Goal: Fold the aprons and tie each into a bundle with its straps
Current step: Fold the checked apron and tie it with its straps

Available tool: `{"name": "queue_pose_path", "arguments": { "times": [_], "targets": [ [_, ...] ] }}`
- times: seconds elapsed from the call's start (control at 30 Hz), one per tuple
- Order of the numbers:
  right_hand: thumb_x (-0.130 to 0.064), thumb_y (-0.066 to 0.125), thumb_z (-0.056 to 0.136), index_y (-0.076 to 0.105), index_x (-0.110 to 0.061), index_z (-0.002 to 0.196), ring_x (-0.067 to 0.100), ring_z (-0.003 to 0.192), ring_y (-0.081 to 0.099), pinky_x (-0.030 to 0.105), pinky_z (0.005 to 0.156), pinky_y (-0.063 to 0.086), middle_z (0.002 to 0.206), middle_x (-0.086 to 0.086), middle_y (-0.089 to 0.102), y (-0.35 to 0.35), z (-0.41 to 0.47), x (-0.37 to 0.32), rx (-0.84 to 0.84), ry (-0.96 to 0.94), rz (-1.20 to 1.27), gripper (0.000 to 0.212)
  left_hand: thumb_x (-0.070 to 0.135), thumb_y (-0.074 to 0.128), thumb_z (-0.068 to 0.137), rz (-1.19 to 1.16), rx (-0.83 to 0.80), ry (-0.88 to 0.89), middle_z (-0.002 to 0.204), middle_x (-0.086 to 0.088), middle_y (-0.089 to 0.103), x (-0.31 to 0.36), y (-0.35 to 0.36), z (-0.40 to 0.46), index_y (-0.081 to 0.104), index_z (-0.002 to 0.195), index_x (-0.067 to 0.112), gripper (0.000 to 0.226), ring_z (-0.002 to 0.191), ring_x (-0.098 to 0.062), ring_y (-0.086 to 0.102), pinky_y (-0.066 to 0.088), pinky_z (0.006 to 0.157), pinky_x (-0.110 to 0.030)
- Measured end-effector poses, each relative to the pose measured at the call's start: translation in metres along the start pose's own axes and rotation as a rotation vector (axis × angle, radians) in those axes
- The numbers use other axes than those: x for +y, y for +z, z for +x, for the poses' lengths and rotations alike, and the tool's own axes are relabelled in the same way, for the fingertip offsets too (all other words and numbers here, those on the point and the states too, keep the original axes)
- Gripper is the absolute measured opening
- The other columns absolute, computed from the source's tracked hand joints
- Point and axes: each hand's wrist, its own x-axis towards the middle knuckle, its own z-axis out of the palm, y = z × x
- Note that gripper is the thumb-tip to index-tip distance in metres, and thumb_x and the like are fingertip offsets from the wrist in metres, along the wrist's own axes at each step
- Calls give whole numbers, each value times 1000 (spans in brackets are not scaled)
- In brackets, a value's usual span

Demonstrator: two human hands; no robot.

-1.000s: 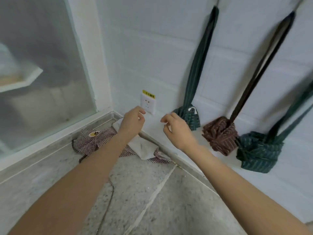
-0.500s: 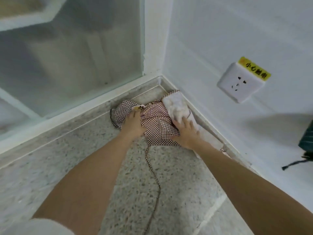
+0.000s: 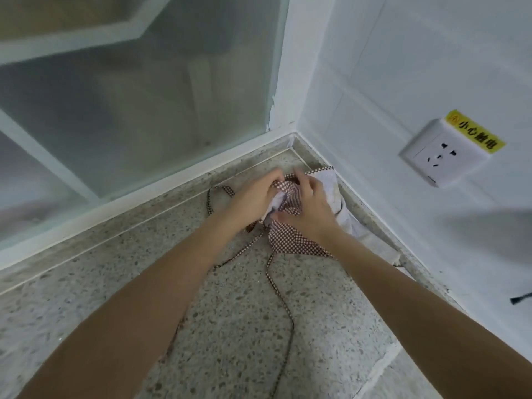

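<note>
A brown-and-white checked apron with a white lining lies crumpled in the corner of the speckled stone counter. My left hand grips a bunch of its cloth from the left. My right hand grips the fabric from the right, fingers curled over the checked cloth. The two hands nearly touch. Thin checked straps trail from the apron toward me across the counter, and another strap loops out to the left.
A frosted glass panel in a white frame closes off the left side. The white tiled wall on the right carries a socket with a yellow warning label. A dark strap end shows at the right edge.
Both hands have gathered the apron, which lay flatter under them half a second ago, and now bunch it up between them. The view has moved closer to the corner.
</note>
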Motion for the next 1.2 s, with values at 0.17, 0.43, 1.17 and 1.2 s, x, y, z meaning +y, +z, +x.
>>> {"name": "queue_pose_path", "arguments": {
  "times": [0.17, 0.43, 1.17, 1.2],
  "targets": [
    [-8, 57, 88, 66, -1, 96, 23, 82, 58, 25, 64, 32, 91, 16, 67, -46, -11, -37, 64, -60, -17, 14, 21, 63, 88, 27, -90, 22, 76, -3, 55, 47, -49, -21, 43, 101, 20, 23, 65, -17, 49, 37, 59, -32],
    [12, 41, 78, 61, -1, 73, 19, 79, 47, 29, 59, 24, 75, 9, 56, -132, -98, -75, 226, 7, 98, 25, 8, 60, 86, 77, 216, -200, 88, -3, 56, 97, -119, -86, 62, 93, 12, 9, 85, -18, 51, 35, 69, -26],
    [-15, 53, 92, 60, 14, 78, 15, 71, 51, 23, 60, 36, 78, 14, 65, -225, -424, -206, 159, -342, 636, 33, 36, 77, 73, 279, 168, -147, 84, 2, 61, 354, -201, -417, 69, 93, 8, 35, 80, -16, 56, 41, 70, -24],
    [-14, 53, 92, 64, 5, 75, 15, 68, 55, 19, 55, 40, 77, 12, 66, -225, -432, -213, 159, -316, 694, 28, 37, 77, 74, 293, 186, -171, 82, 3, 61, 350, -208, -429, 67, 92, 5, 37, 78, -15, 56, 40, 69, -23]
  ]
}}
